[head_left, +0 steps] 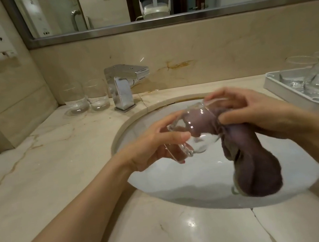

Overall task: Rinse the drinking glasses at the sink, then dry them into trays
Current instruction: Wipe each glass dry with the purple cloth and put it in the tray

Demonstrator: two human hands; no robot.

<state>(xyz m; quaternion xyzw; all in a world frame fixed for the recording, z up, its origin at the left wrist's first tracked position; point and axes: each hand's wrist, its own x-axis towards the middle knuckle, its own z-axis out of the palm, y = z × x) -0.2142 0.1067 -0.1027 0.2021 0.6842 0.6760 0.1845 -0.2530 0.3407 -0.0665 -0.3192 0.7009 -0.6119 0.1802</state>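
The glass [189, 130], held tilted on its side over the sink [184, 179] at the centre of the frame, could slip and crack against the basin if the wet base turns in the fingers while the cloth [252, 169] twists inside it. The left hand [154, 144] curls its fingers and thumb around the glass's thick base from the left. The right hand [255, 110] grips the brown cloth stuffed into the mouth, fingertips resting on the rim, the cloth's loose end hanging toward the drain.
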